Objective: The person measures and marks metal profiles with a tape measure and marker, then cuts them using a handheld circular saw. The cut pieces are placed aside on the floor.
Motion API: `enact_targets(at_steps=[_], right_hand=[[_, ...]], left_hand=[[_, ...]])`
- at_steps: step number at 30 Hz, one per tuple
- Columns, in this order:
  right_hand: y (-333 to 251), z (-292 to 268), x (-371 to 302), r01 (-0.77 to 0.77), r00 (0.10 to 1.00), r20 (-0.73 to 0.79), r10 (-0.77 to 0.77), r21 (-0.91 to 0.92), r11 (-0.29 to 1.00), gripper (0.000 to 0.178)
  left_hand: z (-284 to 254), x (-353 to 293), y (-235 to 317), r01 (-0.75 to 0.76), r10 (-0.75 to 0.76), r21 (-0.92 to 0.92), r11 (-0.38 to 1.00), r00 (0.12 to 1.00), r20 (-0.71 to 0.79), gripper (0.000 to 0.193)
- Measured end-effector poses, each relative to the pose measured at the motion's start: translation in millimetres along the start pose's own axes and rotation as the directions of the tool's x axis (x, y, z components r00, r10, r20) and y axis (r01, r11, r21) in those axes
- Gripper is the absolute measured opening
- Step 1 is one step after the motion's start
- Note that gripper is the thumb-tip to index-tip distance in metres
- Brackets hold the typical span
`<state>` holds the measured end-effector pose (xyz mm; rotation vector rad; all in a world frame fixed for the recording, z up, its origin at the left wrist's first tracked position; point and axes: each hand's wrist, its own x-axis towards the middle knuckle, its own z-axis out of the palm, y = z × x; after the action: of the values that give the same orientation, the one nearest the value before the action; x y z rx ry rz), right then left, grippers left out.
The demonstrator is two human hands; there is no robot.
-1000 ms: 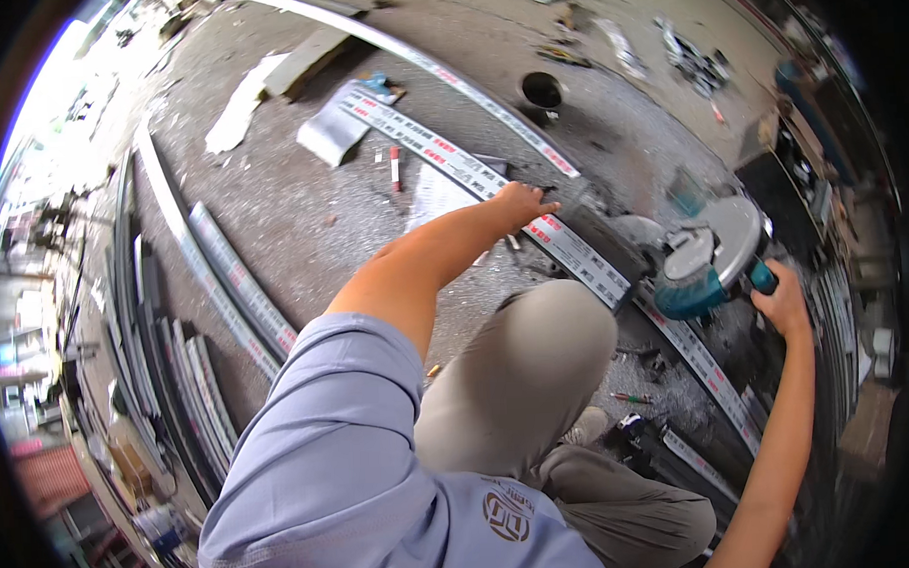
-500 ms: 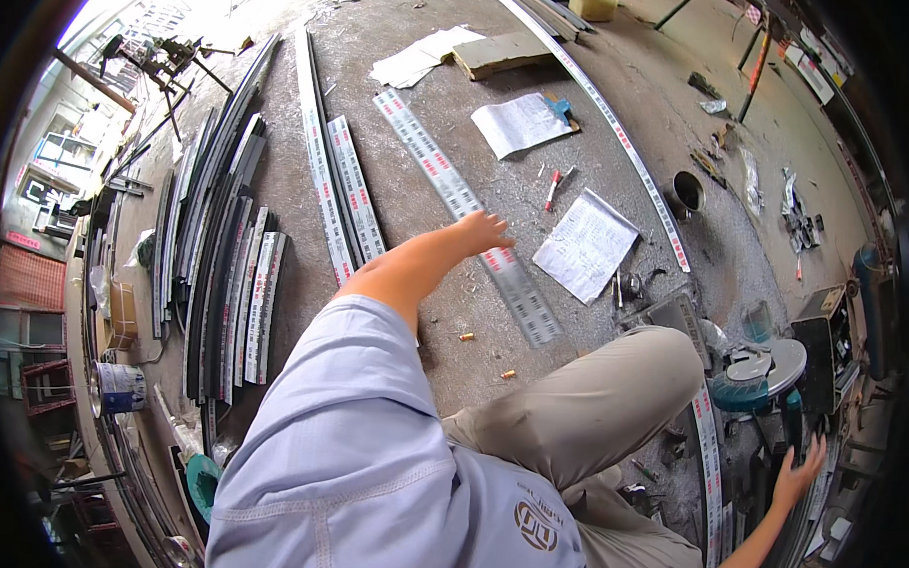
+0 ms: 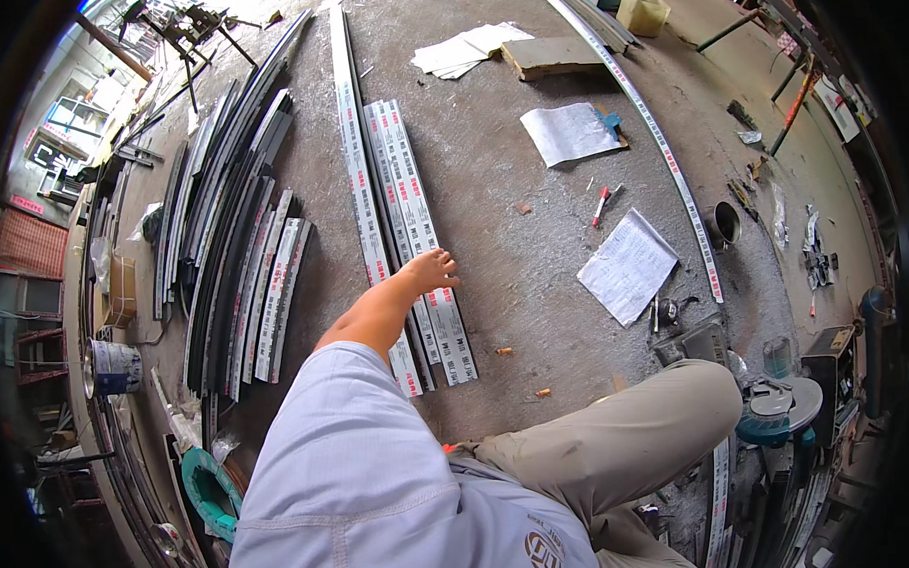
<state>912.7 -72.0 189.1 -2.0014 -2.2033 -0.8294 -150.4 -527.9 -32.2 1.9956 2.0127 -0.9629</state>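
Aluminium profile strips [image 3: 420, 235] lie side by side on the concrete floor [image 3: 511, 182], with the left hand [image 3: 431, 271] resting on them, fingers spread flat, paper sheets [image 3: 628, 265] and a red marker [image 3: 600, 206] well off to its right.

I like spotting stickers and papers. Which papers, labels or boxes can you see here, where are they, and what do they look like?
Labelled metal strips: under the left hand, long, silver-white with small red marks.
Printed sheet: floor at right, white, covered in small print.
Second sheet: farther back, white, slightly curled.
Loose papers: top centre, white pile.
Cardboard box: far left, brown.
Right hand: out of view.
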Motion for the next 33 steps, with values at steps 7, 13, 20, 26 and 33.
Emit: enact_targets(at_steps=[7,13,20,26,33], right_hand=[[-19,17,0,0.01,0.992,0.122,-0.018,0.06,0.998,0.031],[-26,13,7,0.043,0.987,0.154,-0.053,0.066,0.997,0.033],[-25,9,7,0.066,0.98,0.185,-0.077,0.07,0.995,0.036],[-21,9,4,0.089,0.971,0.214,-0.104,0.082,0.993,0.039],[14,-19,-5,0.175,0.939,0.289,-0.185,0.062,0.983,0.042]], left_hand=[[29,1,10,0.261,-0.26,-0.013,0.965,0.962,0.081,0.055],[33,17,22,0.178,-0.166,-0.055,0.982,0.97,0.18,0.056],[54,22,-1,0.133,-0.121,-0.087,0.987,0.984,0.128,0.05],[56,14,-7,0.26,-0.239,-0.093,0.961,0.952,0.189,0.039],[57,27,-23,0.186,-0.153,-0.105,0.977,0.952,0.265,0.027]])
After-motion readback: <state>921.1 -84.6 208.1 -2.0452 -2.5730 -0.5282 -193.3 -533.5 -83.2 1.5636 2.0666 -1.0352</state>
